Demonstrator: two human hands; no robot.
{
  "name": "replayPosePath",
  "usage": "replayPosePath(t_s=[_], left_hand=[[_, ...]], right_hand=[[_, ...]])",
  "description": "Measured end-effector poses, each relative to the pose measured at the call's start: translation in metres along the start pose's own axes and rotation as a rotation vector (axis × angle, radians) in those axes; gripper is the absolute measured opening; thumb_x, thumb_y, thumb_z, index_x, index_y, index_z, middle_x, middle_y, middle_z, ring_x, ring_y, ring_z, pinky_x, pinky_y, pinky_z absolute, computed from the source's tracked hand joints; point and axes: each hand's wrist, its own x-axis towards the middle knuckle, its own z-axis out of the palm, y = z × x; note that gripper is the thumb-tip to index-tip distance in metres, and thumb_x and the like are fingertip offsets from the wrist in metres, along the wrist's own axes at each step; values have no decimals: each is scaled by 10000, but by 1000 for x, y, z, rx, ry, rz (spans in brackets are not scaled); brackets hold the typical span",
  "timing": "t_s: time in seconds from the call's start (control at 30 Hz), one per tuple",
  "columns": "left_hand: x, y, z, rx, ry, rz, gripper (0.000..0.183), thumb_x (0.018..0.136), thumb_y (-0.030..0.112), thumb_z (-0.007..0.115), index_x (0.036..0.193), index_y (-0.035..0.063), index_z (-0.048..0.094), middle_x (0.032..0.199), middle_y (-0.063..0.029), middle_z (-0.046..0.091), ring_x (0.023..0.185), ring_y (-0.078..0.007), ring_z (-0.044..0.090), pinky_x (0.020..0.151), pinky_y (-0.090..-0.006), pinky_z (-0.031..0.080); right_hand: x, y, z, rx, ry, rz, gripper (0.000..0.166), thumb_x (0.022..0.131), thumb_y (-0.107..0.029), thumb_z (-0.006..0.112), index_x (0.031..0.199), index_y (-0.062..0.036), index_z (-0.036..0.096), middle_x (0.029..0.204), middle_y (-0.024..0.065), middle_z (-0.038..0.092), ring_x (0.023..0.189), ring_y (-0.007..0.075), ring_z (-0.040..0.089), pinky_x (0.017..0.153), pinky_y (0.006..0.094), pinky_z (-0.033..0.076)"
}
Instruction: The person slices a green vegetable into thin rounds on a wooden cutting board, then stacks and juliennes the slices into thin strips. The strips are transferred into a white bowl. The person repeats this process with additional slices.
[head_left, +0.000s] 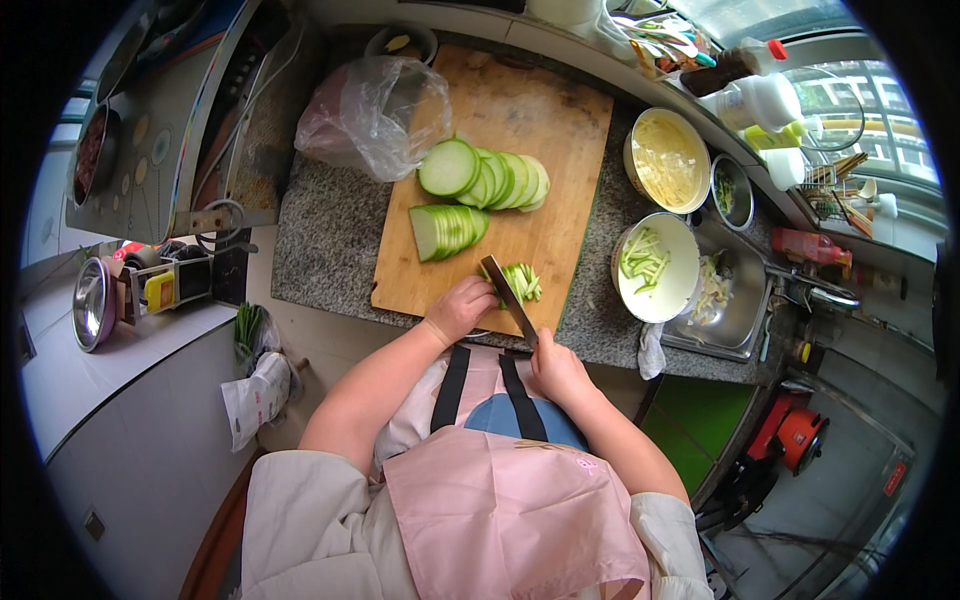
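Note:
My right hand (559, 367) grips the handle of a kitchen knife (511, 301), whose blade lies over a pile of pale green vegetable strips (523, 282) near the front edge of a wooden cutting board (525, 112). Just left of the blade, my left hand (463, 306) rests with bent fingers at the pile; what lies under its fingertips is hidden. Farther back on the board are a stack of half-round slices (448, 231) and a fanned row of round, green-skinned slices (450, 168). A white bowl (660, 289) to the right holds more cut strips (645, 259).
A clear plastic bag (390, 112) overlaps the board's back left. Right of the board stand a bowl of pale yellow shreds in liquid (670, 161), a small metal bowl (733, 193) and a steel sink (739, 300) with scraps. A white cloth (652, 352) hangs at the counter's edge.

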Motion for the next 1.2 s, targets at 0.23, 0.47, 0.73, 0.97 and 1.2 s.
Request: replayPosePath(t_s=[0.23,0.47,0.73,0.97,1.2], left_hand=[[1,-1,-1,2,-12,1,155,705,30,739,832,74,661,920,-89,627,909,-289,619,767,-364,536],[-5,-5,4,2,-17,-30,153,703,29,736,829,77,663,915,-78,632,906,-285,619,766,-357,535],[-3,-5,4,4,-12,-24,147,709,46,738,829,79,661,914,-80,632,906,-291,617,769,-360,530],[-5,-5,4,2,-15,-28,150,707,54,739,832,87,661,919,-81,632,915,-291,618,765,-363,533],[-5,-5,4,52,-36,-10,140,716,73,733,836,94,665,928,-71,632,929,-278,618,761,-353,537]], right_hand=[[21,0,19,71,92,-2,207,917,-143,496,1061,-17,416,740,301,636,718,507,628,667,593,493],[3,-2,3,23,14,2,198,915,-138,497,1052,-20,415,744,298,638,718,505,627,666,595,492],[26,-2,19,47,75,-11,223,916,-145,491,1087,-19,426,747,297,639,728,504,631,673,587,501],[7,-11,-9,25,-46,48,210,926,-145,480,1082,-16,424,763,311,635,761,505,633,695,586,500],[19,-8,11,37,27,6,208,937,-149,486,1075,-9,419,743,309,629,738,508,626,678,584,500]])
